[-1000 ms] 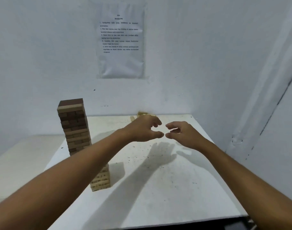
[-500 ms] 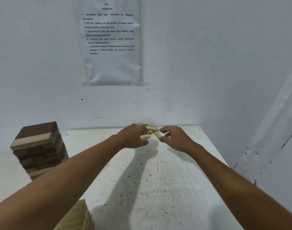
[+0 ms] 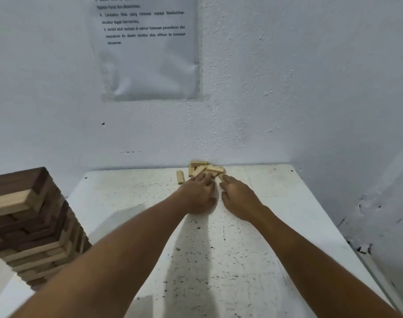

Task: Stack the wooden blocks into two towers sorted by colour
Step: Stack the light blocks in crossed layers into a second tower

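The white table (image 3: 253,260) fills most of the view, its far edge against the wall. At its left side stands a tall tower (image 3: 28,223) of mixed dark and pale layers, so the sorting looks far from finished. A small heap of pale blocks (image 3: 205,169) lies at the far edge, with one block (image 3: 180,176) just beside it. The left hand (image 3: 199,193) and right hand (image 3: 238,198) reach into the heap, fingers stretched out and touching blocks; neither plainly grips one. No pale tower shows here.
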Available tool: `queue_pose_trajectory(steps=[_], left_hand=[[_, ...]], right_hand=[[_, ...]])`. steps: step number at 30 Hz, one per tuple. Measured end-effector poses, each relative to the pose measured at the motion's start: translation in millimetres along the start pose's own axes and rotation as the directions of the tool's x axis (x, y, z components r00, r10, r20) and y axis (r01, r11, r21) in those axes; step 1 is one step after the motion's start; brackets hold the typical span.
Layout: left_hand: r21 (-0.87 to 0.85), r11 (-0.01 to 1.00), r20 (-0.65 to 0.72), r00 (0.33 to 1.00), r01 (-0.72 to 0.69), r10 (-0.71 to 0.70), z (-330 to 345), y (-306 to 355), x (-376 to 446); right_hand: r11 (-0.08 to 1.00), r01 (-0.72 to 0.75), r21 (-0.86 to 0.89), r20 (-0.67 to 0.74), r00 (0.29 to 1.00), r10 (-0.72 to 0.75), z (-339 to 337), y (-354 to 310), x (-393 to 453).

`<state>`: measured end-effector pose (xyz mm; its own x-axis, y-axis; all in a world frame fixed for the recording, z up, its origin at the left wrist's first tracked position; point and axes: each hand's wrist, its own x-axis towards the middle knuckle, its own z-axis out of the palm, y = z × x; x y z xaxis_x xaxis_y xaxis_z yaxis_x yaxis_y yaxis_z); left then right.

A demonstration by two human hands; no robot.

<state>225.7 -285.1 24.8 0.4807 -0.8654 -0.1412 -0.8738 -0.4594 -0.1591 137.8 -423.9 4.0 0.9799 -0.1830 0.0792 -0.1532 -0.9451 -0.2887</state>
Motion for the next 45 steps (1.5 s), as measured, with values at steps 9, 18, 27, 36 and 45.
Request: queue_pose_trajectory(steps=[9, 18, 27, 36, 45], left_hand=[[-0.096, 0.985, -0.06, 0.987, 0.146, -0.152, -1.5, 19.9, -5.9], [-0.174, 0.956, -0.17, 0.949, 0.235, -0.265, 14.5, 49.7, -16.4], [-0.264, 0.921, -0.224, 0.911, 0.285, -0.346, 11.8, 113.5, -62.8], [-0.381, 0.9, -0.338, 0.874, 0.211, -0.348, 24.6, 163.1, -132.7], [-0.454, 0.873, -0.367, 0.855, 0.179, -0.366, 40.8, 179.1, -208.7]], right_hand=[[0.999, 0.028, 0.02, -0.026, 0.999, -0.027, 1.1, 3.1, -29.3], [0.999, 0.046, -0.022, -0.048, 0.998, -0.047, -2.8, 0.6, -47.1], [1.0, 0.022, 0.012, -0.068, 0.997, -0.021, -3.0, -11.7, -100.2], [0.991, 0.062, 0.12, -0.113, 0.992, -0.048, -2.1, -32.6, -180.5], [0.983, 0.098, 0.158, -0.179, 0.981, -0.069, 10.1, -57.4, -246.5]])
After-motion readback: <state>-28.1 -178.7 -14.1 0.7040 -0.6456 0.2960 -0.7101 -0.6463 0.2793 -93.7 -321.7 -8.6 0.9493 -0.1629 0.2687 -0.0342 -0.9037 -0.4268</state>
